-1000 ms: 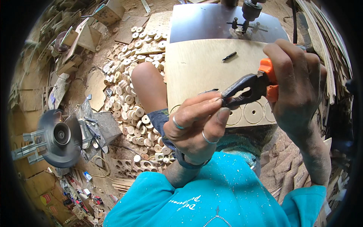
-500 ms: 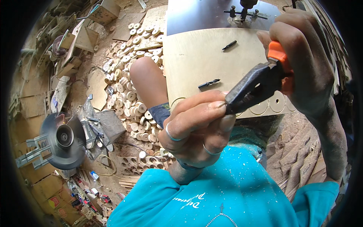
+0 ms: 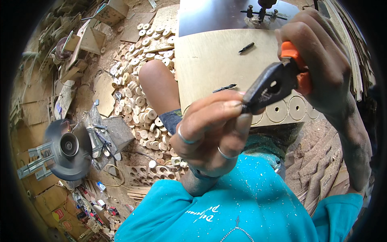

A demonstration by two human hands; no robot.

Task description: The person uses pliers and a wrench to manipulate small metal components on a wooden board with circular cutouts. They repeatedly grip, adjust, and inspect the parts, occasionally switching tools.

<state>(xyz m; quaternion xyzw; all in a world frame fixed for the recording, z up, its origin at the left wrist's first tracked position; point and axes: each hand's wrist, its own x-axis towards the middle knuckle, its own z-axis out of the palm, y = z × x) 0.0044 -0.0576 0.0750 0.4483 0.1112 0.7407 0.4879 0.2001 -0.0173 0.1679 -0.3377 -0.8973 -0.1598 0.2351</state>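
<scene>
My right hand [image 3: 320, 60] is wrapped round the orange handles of a pair of pliers [image 3: 274, 82], whose dark jaws point down to the left. At the jaw tips, my left hand [image 3: 215, 131] pinches a small dark piece [image 3: 244, 108] between thumb and fingers; most of it is hidden, so its kind does not show. On the plywood board [image 3: 209, 52] beyond my hands lie two drill bits: a short dark one [image 3: 246, 47] and a longer one [image 3: 224, 88]. Ring-shaped cuts with centre holes [image 3: 277, 109] run along the board's near edge.
Above the board stands a drill-like tool with a crossbar cutter [image 3: 261, 15], over a shiny metal table [image 3: 213, 16]. Many wooden discs [image 3: 137, 86] are piled on the floor at left. A fan [image 3: 68, 145] is at far left, and wood offcuts [image 3: 318, 161] lie at right.
The pliers have turned slightly and shifted, so the small dark piece at their tips now shows. My right hand has moved a little left and up.
</scene>
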